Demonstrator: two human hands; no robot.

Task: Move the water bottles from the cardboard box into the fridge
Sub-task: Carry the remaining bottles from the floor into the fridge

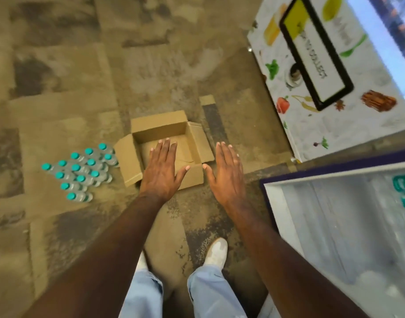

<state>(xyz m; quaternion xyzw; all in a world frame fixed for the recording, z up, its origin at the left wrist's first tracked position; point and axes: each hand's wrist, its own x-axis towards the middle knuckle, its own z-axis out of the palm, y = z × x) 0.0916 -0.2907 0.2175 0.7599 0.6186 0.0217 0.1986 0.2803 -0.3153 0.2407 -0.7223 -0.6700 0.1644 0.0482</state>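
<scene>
We stand on a mottled tan and grey floor (59, 88), both arms stretched out. Our left hand (161, 169) and right hand (227, 175) are flat, fingers straight, holding nothing. Under the left hand sits the box (160, 131), flaps open, no bottles visible inside. The teal-capped bottles (82, 171) stand clustered on the floor just beside it at nine o'clock. At four o'clock the fridge (334, 226) is open, with teal shapes at its right edge. A food-printed cabinet (323, 125) fills one o'clock.
</scene>
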